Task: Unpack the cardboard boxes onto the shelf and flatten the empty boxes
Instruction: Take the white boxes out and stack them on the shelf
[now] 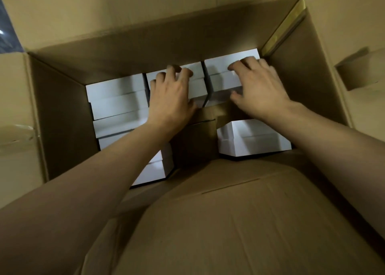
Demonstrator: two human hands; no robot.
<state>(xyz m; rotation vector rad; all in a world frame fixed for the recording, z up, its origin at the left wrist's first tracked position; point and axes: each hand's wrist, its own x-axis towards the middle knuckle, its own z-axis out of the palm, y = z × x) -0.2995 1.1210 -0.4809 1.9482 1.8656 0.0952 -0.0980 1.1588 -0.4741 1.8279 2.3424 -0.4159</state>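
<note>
Two hands are set inside the cardboard box [62, 112]: left hand [170, 100] grips the middle white box stack [196, 87], right hand [258, 91] grips the right stack [223, 81], against the far wall; long axes run crosswise.

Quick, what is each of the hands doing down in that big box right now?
Left hand: fingers curled over the middle stack of white boxes.
Right hand: fingers curled round the right-hand stack of white boxes.
</note>
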